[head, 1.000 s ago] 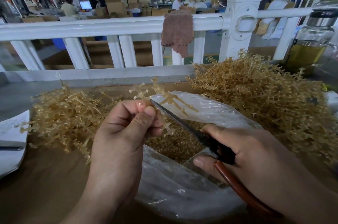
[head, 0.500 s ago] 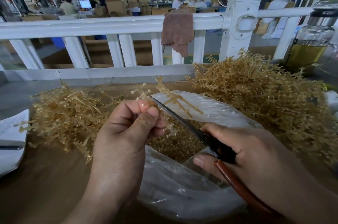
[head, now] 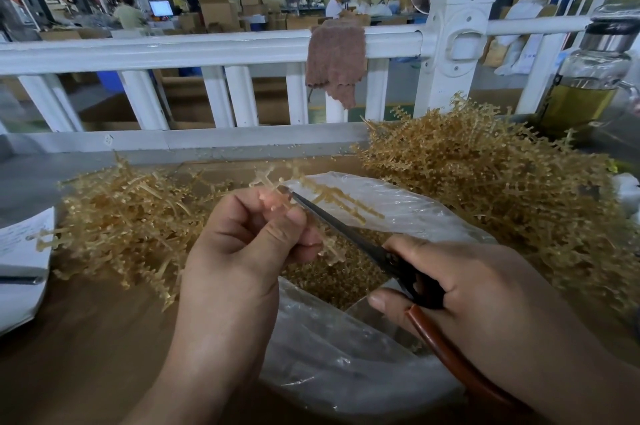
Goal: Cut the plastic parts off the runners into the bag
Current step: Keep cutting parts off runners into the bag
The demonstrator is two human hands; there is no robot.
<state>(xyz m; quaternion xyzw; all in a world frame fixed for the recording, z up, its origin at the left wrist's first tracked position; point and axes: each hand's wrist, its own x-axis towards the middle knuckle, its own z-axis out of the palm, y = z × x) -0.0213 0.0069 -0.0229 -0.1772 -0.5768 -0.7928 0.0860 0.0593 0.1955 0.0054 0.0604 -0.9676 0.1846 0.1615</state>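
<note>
My left hand (head: 242,251) pinches a thin amber plastic runner (head: 332,197) between thumb and fingers, holding it over the open clear plastic bag (head: 398,202). My right hand (head: 460,289) grips scissors (head: 349,234) with dark blades and red-brown handles. The blade tips reach the runner just beside my left fingertips. Small amber cut parts (head: 346,275) fill the bottom of the bag under the runner.
A big heap of amber runners (head: 485,182) lies at the right, a flatter heap (head: 131,216) at the left. White paper (head: 20,251) sits at the left edge. A white railing (head: 207,50) with a brown cloth (head: 336,60) runs behind; a glass bottle (head: 588,85) stands far right.
The runner has shifted slightly in my left hand and the scissor tips sit a little closer to my fingertips. Both hands stay in nearly the same place.
</note>
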